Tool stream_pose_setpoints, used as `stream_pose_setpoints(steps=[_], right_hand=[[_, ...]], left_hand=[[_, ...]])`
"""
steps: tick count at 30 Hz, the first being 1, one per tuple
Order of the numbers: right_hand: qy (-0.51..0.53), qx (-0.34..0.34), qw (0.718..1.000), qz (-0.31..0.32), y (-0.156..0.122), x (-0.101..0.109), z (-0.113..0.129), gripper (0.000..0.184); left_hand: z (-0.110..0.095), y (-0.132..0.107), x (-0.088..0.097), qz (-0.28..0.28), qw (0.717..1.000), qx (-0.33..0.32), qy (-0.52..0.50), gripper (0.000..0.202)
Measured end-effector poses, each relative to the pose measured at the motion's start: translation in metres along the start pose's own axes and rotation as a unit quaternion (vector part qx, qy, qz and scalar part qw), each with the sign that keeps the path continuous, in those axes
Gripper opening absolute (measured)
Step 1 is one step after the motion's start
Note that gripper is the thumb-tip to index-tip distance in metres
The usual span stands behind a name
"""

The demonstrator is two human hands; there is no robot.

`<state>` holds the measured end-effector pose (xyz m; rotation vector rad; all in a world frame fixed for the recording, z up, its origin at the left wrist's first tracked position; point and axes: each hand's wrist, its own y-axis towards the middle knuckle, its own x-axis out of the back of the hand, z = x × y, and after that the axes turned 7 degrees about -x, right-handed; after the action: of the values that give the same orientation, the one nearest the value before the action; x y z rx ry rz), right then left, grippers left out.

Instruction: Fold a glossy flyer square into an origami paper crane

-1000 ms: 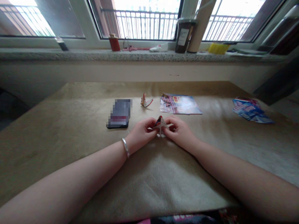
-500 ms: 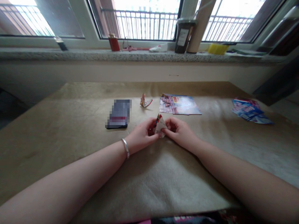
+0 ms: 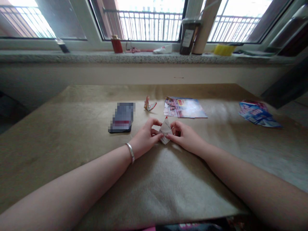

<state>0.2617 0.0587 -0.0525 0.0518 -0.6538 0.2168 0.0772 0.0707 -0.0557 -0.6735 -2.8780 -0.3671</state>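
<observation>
A small piece of folded paper [image 3: 166,128], mostly white with a red tip, stands between my two hands in a pointed kite shape. My left hand [image 3: 149,133] pinches its left side, thumb on the near face and fingers behind. From the right, my right hand [image 3: 185,134] grips it the same way, its fingers curled and partly hidden. Beyond my hands sits a folded paper figure [image 3: 150,104] with red edges, like a small bird. Farther right of that figure lies a stack of printed leaflets [image 3: 191,108].
To the left lies a phone-like dark slab [image 3: 122,117], its face blurred out. Blue and pink printed papers [image 3: 258,113] lie at the table's right. The windowsill [image 3: 86,57] behind holds a red container [image 3: 116,44], a dark lidded jar [image 3: 189,37] and a yellow object [image 3: 224,49].
The folded paper has turned so its white face shows flatter and wider toward me. My left fingers have lifted and spread a little along its side; my right hand has barely shifted.
</observation>
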Motion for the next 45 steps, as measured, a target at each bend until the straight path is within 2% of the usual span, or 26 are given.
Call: stream_pose_setpoints(steps=[4, 7, 11, 14, 17, 21, 24, 29, 36, 40, 43, 45], right_hand=[[-0.021, -0.005, 1.0, 0.002, 0.001, 0.0, -0.001, 0.023], [0.006, -0.004, 1.0, -0.002, 0.001, -0.001, -0.002, 0.026], [0.104, -0.017, 0.994, 0.005, 0.001, -0.003, -0.003, 0.032], [0.2, -0.016, 0.98, -0.004, 0.002, -0.004, -0.002, 0.032], [0.232, 0.001, 0.972, -0.026, 0.003, -0.003, -0.001, 0.029], [0.213, -0.001, 0.977, -0.012, 0.002, -0.002, -0.002, 0.027], [0.199, -0.005, 0.98, -0.012, 0.001, -0.002, 0.0, 0.027], [0.156, 0.049, 0.986, -0.024, -0.002, 0.002, 0.003, 0.022], [0.053, 0.144, 0.981, -0.121, -0.005, 0.004, 0.004, 0.014], [0.036, 0.174, 0.973, -0.146, -0.01, 0.002, 0.01, 0.008], [0.036, 0.199, 0.966, -0.164, -0.013, 0.001, 0.014, 0.005], [0.029, 0.216, 0.961, -0.171, -0.014, 0.001, 0.016, 0.006]], left_hand=[[0.001, -0.001, 0.003, 0.006, 0.997, -0.041, 0.07, 0.025], [-0.001, -0.003, 0.007, 0.027, 0.994, -0.058, 0.088, 0.02], [-0.003, -0.004, 0.01, 0.024, 0.997, -0.065, 0.04, 0.019], [-0.002, -0.003, 0.011, 0.006, 0.998, -0.07, 0.002, 0.021], [-0.002, -0.002, 0.011, -0.021, 0.997, -0.063, -0.029, 0.021], [-0.005, -0.002, 0.009, -0.032, 0.996, -0.072, -0.052, 0.024], [-0.007, -0.003, 0.009, -0.029, 0.996, -0.079, -0.032, 0.027], [-0.004, -0.004, 0.009, -0.059, 0.994, -0.096, 0.0, 0.025], [-0.003, -0.004, 0.01, -0.081, 0.987, -0.137, -0.001, 0.022], [-0.008, -0.005, 0.01, -0.082, 0.979, -0.159, 0.097, 0.015], [-0.014, -0.006, 0.01, -0.078, 0.954, -0.214, 0.195, 0.008], [-0.017, -0.007, 0.01, -0.082, 0.937, -0.254, 0.224, 0.006]])
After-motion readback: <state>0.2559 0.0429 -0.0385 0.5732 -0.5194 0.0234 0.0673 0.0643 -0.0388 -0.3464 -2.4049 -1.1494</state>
